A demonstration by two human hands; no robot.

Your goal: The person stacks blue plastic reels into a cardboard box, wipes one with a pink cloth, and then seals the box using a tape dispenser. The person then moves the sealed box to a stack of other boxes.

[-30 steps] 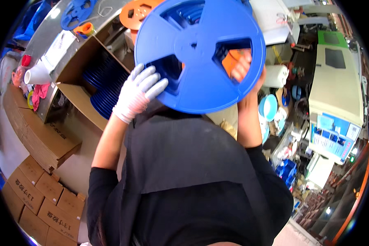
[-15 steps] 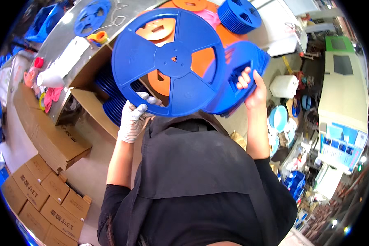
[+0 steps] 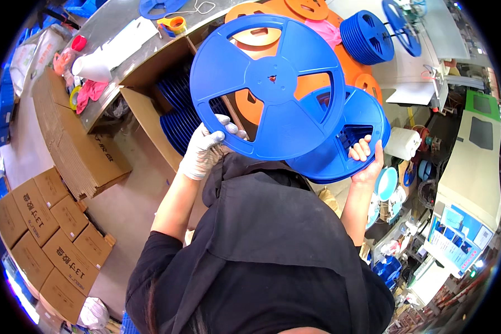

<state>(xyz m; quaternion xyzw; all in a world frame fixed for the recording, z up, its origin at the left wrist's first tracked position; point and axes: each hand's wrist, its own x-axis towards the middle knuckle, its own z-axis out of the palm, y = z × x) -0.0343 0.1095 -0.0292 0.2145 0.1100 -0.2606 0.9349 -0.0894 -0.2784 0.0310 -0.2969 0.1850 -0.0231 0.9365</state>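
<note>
My gloved left hand grips the lower rim of a large blue plastic reel, held up with its face toward me. Three windows and a small centre hole pierce that reel. Behind it on the right, my bare right hand has its fingers through a window of a stack of similar blue reels. The single reel overlaps the upper left of that stack and hides part of it. Whether the two touch I cannot tell. Left of the held reel, an open cardboard box contains several blue reels standing on edge.
Orange reels and a blue reel stack stand beyond my hands. A grey table at far left bears a tape dispenser and white paper. Closed cartons are piled lower left; a beige machine stands right.
In the picture, both hands and their reels have shifted right and slightly down, along with the surroundings as the view turned. The right-hand stack now faces me more and is less blurred.
</note>
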